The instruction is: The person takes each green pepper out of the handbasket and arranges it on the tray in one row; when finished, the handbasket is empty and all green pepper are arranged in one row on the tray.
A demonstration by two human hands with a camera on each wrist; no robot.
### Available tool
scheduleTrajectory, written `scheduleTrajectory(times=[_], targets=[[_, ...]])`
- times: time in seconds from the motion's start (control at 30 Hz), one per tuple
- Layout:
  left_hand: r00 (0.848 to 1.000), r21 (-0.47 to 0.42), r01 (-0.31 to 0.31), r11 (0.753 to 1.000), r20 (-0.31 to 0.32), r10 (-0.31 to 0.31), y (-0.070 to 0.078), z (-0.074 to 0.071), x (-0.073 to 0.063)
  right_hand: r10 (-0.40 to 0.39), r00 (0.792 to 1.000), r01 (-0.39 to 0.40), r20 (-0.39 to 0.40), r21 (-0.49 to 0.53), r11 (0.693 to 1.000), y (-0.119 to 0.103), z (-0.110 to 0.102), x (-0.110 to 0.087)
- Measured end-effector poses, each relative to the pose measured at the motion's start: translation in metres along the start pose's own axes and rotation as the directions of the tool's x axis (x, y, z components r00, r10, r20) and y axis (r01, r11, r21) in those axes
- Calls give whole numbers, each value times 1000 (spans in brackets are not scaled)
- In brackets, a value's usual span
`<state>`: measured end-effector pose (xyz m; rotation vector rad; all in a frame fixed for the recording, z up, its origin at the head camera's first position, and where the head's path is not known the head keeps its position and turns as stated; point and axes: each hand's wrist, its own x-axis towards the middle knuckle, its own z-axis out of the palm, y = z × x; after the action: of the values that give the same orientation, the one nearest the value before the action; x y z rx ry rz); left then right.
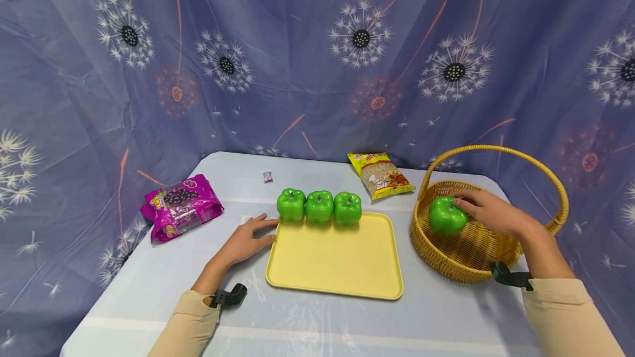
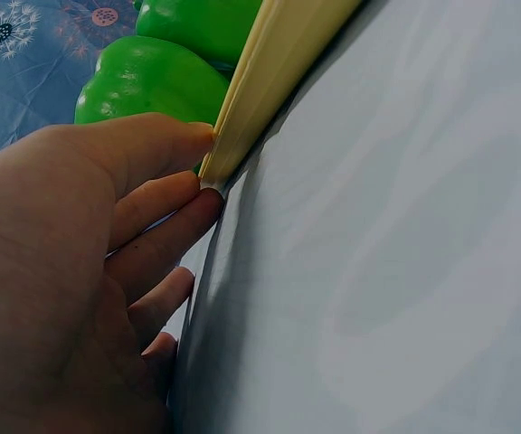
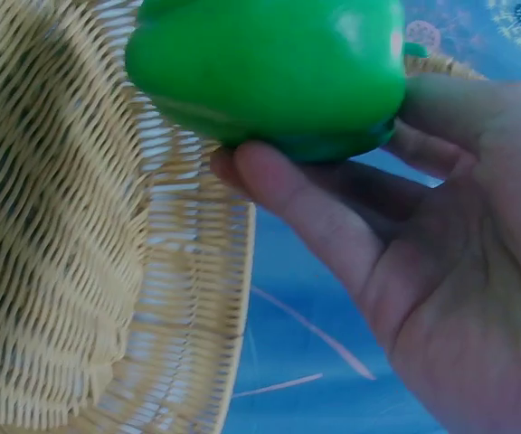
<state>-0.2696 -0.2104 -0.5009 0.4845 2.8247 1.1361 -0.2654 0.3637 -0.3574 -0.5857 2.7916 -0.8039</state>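
Note:
In the head view, my right hand (image 1: pixel 484 211) grips a green bell pepper (image 1: pixel 447 216) inside the opening of a wicker basket (image 1: pixel 441 260). Thumb and fingers lie around one end of this pepper (image 3: pixel 269 72) in the right wrist view, with the woven wall beside it. My left hand (image 1: pixel 246 242) rests at the left edge of a yellow tray (image 1: pixel 337 258), its fingertips touching the rim near the far corner. Three more green peppers (image 1: pixel 319 206) stand in a row along the tray's far side.
A purple grape-print bag (image 1: pixel 183 205) lies at the left edge of the white table (image 1: pixel 307 324). Behind the peppers are a yellow food packet (image 1: pixel 381 175) and a tiny wrapped piece (image 1: pixel 268 177). The basket's tall handle (image 1: pixel 496 149) arches over it. A blue dandelion-print curtain (image 1: pixel 297 70) surrounds the table.

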Motion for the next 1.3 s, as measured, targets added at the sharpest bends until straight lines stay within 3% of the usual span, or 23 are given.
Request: scheduleTrajectory(times=[0.2, 0.37, 0.73, 0.97, 1.3], targets=[[1000, 2, -1, 1000, -7, 1, 1, 0, 0, -24, 999, 27, -36, 110, 994, -20, -5, 7], [1000, 1, -5, 1000, -6, 5, 1, 1, 0, -71, 996, 76, -47, 119, 990, -31, -2, 18], [1000, -1, -12, 1000, -8, 12, 1, 1, 0, -77, 997, 77, -7, 156, 985, -52, 18, 55], [1000, -6, -11, 1000, -8, 11, 1, 1, 0, -90, 996, 89, 9, 88, 992, -53, 44, 80], [999, -9, -27, 1000, -22, 27, 2, 0, 1, -58, 998, 57, 21, 50, 997, -52, 61, 97]])
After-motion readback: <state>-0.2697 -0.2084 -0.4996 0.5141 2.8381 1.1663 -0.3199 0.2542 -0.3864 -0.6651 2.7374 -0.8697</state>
